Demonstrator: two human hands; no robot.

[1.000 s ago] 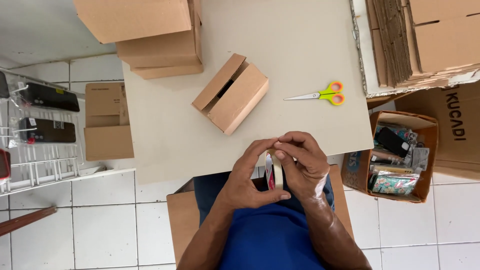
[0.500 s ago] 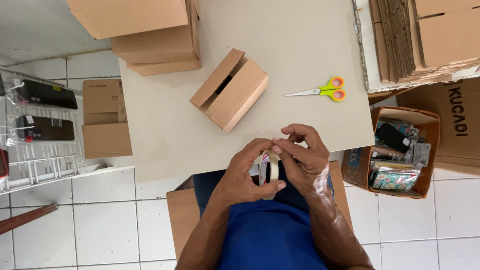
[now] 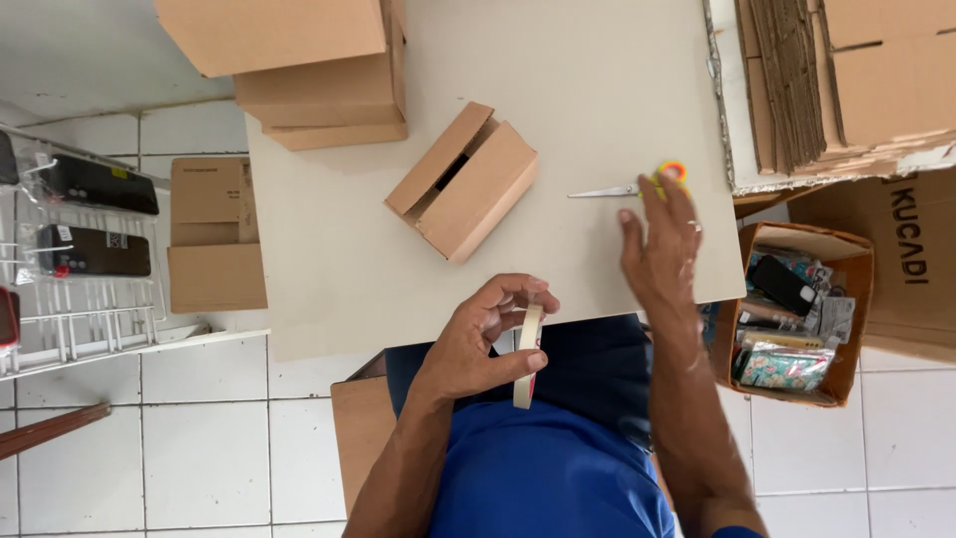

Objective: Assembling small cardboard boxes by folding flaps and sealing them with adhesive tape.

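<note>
Roll of pale tape (image 3: 527, 356), held on edge just off the near rim of the bench (image 3: 329, 299), pinched between thumb and fingers of the left hand (image 3: 485, 339). Right hand (image 3: 659, 244) spread flat, empty, over the handles of the scissors (image 3: 637, 185) on the bench. Small cardboard box (image 3: 463, 181) mid-bench, top flaps ajar, no tape visible on it; sealing apparently not begun. Larger boxes (image 3: 319, 70) stacked behind.
</note>
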